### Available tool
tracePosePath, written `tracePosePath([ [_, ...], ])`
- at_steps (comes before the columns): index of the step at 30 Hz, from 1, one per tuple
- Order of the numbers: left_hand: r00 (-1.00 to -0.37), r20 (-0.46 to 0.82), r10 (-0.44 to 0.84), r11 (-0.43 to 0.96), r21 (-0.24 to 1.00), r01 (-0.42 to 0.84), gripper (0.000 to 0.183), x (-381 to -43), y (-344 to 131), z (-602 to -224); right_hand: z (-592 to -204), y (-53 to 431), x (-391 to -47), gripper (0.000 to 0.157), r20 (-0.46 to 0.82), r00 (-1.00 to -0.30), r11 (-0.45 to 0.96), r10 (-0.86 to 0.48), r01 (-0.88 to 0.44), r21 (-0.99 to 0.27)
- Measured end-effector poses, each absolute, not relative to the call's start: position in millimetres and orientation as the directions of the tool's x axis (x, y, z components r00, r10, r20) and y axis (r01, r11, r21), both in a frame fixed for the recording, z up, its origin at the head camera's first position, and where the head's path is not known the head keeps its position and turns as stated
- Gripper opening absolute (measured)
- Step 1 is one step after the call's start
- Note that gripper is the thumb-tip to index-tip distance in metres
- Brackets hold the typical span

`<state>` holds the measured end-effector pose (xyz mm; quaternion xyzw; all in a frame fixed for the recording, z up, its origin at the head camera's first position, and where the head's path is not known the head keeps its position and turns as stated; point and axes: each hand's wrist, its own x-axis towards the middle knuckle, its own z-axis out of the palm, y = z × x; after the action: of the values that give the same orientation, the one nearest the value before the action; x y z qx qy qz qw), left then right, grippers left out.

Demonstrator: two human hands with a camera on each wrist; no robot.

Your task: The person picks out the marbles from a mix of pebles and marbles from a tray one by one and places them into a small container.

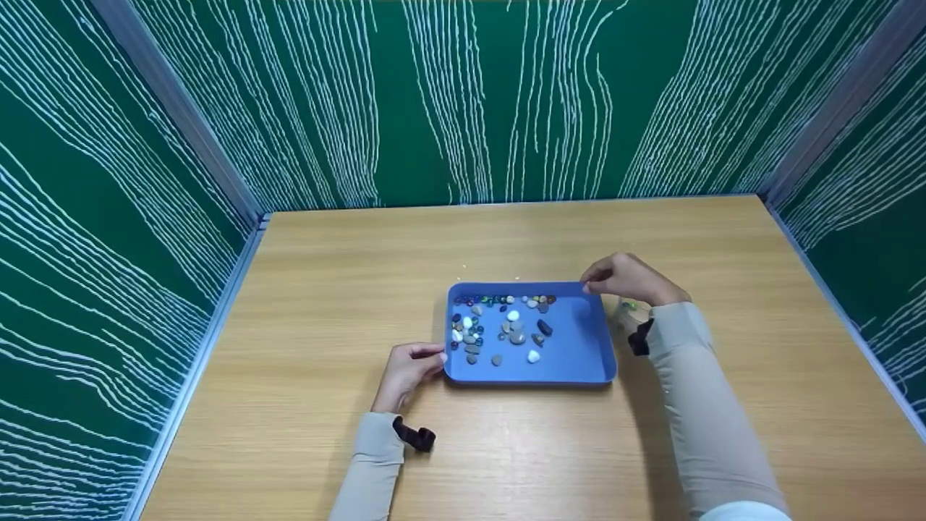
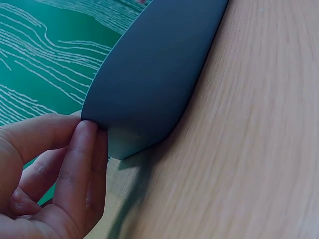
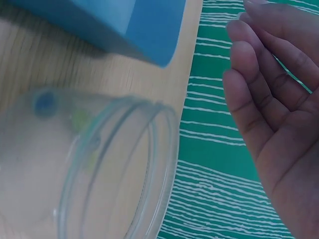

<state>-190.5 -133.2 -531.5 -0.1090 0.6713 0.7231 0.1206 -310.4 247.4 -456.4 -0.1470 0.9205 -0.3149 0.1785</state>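
Note:
A blue plastic tray [image 1: 571, 362] lies on the wooden table with pebbles and glass marbles in it. My left hand [image 1: 412, 369] pinches the rim of its left wall between thumb and fingers, seen close up in the left wrist view [image 2: 65, 169]. At the tray's far right corner, my right hand [image 1: 633, 278] has thumb and fingertips on the rim, fingers bent; their tips run out of the right wrist view. Marbles line the far wall, and a mixed cluster with grey pebbles [image 1: 517, 337] and a white pebble [image 1: 534, 357] fills the left and middle.
Beside the tray's right wall, under my right wrist, a clear jar [image 3: 119, 164] lies on its side with a few marbles inside. Small pale bits [image 1: 464, 266] dot the table behind the tray. Green panels with white lines [image 1: 448, 101] enclose the table's back and sides.

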Motion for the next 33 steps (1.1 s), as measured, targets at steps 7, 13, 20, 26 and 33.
tracePosePath([
  [7, -0.948, -0.318, 0.021, -0.068, 0.946, -0.318, 0.033, -185, -132, -519, -457, 230, -313, 0.025, -0.234, -0.891, 0.759, -0.39, -0.167, -0.63],
  [13, -0.942, -0.334, 0.021, -0.051, 0.941, -0.335, 0.033, -192, -133, -532, -459, 217, -315, 0.027, -0.236, -0.885, 0.754, -0.402, -0.174, -0.633],
  [20, -0.945, -0.328, 0.013, -0.045, 0.944, -0.328, 0.033, -198, -136, -549, -464, 205, -317, 0.024, -0.23, -0.881, 0.742, -0.414, -0.18, -0.646],
  [26, -0.956, -0.293, 0.02, -0.065, 0.954, -0.293, 0.032, -197, -136, -549, -468, 195, -320, 0.022, -0.21, -0.865, 0.723, -0.456, -0.222, -0.654],
  [33, -0.953, -0.302, 0.007, -0.052, 0.952, -0.302, 0.031, -197, -135, -549, -472, 182, -324, 0.023, -0.254, -0.848, 0.707, -0.465, -0.183, -0.683],
])
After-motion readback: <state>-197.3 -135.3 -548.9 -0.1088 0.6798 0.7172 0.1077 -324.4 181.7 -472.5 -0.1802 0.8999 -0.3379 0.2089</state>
